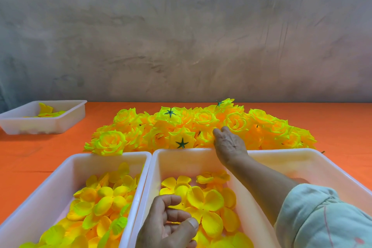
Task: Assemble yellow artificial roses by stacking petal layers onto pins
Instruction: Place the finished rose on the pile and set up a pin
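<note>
Reaching to 12 o'clock: right hand (pixel 229 145) on finished roses (pixel 201 125), fingers hidden, grip unclear. Left hand (pixel 167 222) at 6 o'clock, loosely curled, empty, above flat petal layers (pixel 205 201).

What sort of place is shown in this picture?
Probably a small handcraft workshop: a heap of finished yellow roses lies on an orange table, white trays hold loose petal layers, and a bare wall stands behind.

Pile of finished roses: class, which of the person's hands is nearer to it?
Right. The right hand touches the pile of finished roses; the left hand hovers short, over petals in the middle tray.
</note>
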A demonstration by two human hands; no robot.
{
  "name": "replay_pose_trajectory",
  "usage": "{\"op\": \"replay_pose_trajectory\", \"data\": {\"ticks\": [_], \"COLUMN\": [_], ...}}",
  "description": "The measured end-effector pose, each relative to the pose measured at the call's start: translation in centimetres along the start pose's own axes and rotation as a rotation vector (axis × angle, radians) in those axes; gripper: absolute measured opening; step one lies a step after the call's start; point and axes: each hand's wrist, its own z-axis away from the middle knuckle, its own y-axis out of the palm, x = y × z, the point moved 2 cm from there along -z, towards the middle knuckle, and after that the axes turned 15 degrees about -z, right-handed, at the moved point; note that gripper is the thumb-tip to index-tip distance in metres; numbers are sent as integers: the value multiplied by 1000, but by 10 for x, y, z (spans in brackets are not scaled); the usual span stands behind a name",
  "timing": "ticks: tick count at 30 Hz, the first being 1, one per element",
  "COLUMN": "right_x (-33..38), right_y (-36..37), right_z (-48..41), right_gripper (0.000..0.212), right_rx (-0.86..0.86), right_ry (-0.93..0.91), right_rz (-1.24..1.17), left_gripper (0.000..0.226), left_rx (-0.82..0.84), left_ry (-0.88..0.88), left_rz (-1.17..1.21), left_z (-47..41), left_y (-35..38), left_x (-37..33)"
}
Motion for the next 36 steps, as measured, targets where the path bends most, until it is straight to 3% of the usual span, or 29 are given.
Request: {"op": "replay_pose_trajectory", "data": {"ticks": [10, 15, 19, 25, 36], "right_x": [3, 5, 5, -1, -25], "right_y": [1, -1, -6, -24, -79], "right_z": [9, 14, 14, 21, 100], "right_gripper": [26, 34, 40, 61, 45], "right_rx": [58, 26, 94, 112, 191], "right_ry": [11, -26, 24, 55, 13], "right_rz": [-32, -47, 22, -23, -88], "left_gripper": [54, 51, 51, 53, 47], "left_rx": [12, -10, -14, 8, -28], "left_ry": [-2, -6, -1, 22, 77], "left_rz": [-16, -12, -1, -1, -8], "left_z": [1, 2, 3, 2, 2], "left_y": [-3, -4, -5, -6, -2], "left_x": [3, 5, 6, 9, 7]}}
